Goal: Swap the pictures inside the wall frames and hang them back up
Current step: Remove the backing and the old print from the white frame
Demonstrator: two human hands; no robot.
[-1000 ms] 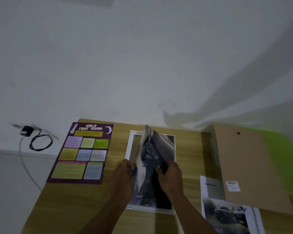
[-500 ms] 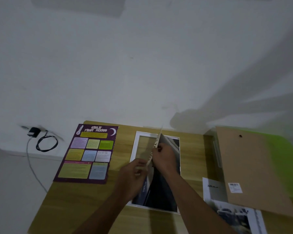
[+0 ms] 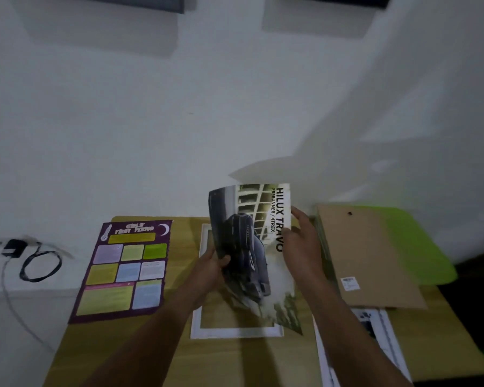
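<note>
**Car picture lifted clear of the white frame, both hands on it**

Head view: left hand (image 3: 211,265) fingers curled shut on the left edge of the car picture (image 3: 252,247), thumb on its printed face. Right hand (image 3: 302,247) pinches the right edge, fingers half spread along it. Picture is raised, tilted, curling at its top, above the white frame (image 3: 197,317), which lies flat on the wooden table (image 3: 235,361). Frame's inside shows table wood. Left of the left fingers: purple poster (image 3: 123,272), flat, its left corner past the table edge. Just right of the right fingers: brown backing board (image 3: 369,261), overlapping a black-and-white print (image 3: 375,328) that runs off the table's near edge. Free table only nearside of the frame, between the forearms. Wall close behind.

Versus 0.5 s ago: picture was edge-on, partly down in the frame; now turned face-up and lifted off it. Hands have spread to opposite edges.
</note>
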